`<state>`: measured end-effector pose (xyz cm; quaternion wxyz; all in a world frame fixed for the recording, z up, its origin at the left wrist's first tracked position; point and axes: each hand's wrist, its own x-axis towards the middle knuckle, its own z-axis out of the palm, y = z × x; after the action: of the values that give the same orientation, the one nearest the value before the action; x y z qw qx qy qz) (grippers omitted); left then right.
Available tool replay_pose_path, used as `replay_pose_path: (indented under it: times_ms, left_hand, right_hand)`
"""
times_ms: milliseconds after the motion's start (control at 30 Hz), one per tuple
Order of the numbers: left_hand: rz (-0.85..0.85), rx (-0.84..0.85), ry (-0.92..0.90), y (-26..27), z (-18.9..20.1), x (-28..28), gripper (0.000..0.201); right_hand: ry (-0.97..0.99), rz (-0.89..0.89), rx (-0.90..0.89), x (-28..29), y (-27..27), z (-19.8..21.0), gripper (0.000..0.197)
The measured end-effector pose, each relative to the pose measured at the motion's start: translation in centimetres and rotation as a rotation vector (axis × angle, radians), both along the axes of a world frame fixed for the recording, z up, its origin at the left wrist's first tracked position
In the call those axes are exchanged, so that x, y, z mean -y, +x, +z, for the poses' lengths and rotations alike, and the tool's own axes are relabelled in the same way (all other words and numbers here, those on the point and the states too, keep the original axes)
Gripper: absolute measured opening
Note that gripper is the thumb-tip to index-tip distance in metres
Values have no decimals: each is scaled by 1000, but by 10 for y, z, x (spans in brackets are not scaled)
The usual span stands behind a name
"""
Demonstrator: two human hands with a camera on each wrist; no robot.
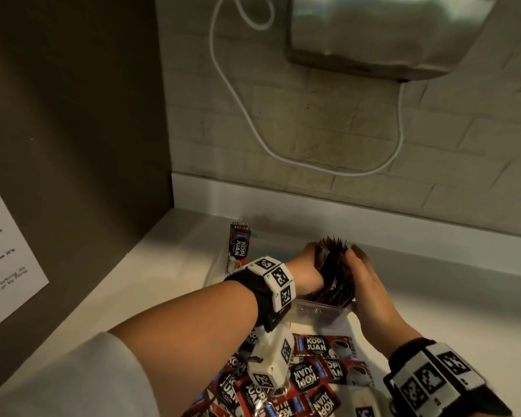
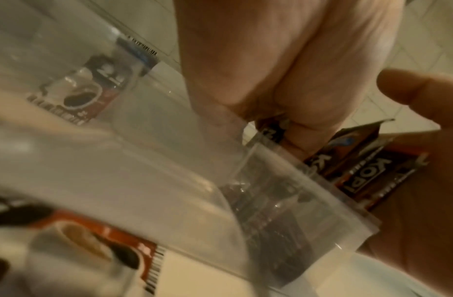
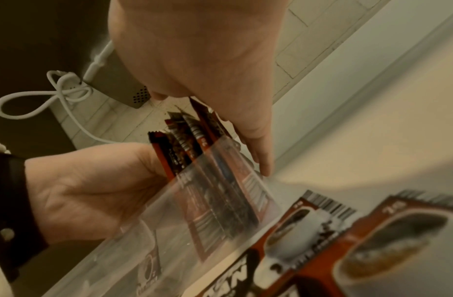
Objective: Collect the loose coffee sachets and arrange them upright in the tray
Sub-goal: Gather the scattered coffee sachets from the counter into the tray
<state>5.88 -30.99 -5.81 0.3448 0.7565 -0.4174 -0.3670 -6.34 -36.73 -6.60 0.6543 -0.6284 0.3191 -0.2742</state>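
— Where do we have the bundle of sachets (image 1: 333, 275)?

— Standing on end in the near right corner of the clear tray (image 1: 319, 311), tops fanned out above the rim. Our left hand (image 1: 309, 270) presses against its left side, thumb and fingers curled round the packets. Our right hand (image 1: 363, 279) lies flat against the right side, fingers straight and pointing down along the tray wall, closing on nothing.

— And the rest?

— One sachet (image 1: 240, 246) stands upright at the tray's far left end, well apart from the bundle. The loose sachets (image 1: 310, 377) lie scattered flat on the white counter (image 1: 433, 296) just in front of the tray, under our wrists.

— Beyond that?

— A white cable (image 1: 253, 127) hangs down the brick wall from a metal box (image 1: 382, 31), and a printed sheet (image 1: 3, 251) is on the dark panel to our left.
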Motion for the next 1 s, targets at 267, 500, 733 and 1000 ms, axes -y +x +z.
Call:
replay_pose_path:
  times_ms: [267, 500, 733, 1000]
  left_hand:
    - [213, -430, -7, -5, 12, -4, 19]
    - [259, -635, -25, -8, 15, 3, 53]
    - [194, -614, 9, -10, 16, 12, 64]
    - [235, -605, 9, -6, 5, 20, 85]
  right_hand:
    - [-15, 4, 4, 4, 0, -3, 59]
    - [-34, 1, -13, 2, 0, 2, 53]
    - [5, 10, -22, 1, -3, 9, 53]
    - [18, 19, -39, 0, -3, 12, 59]
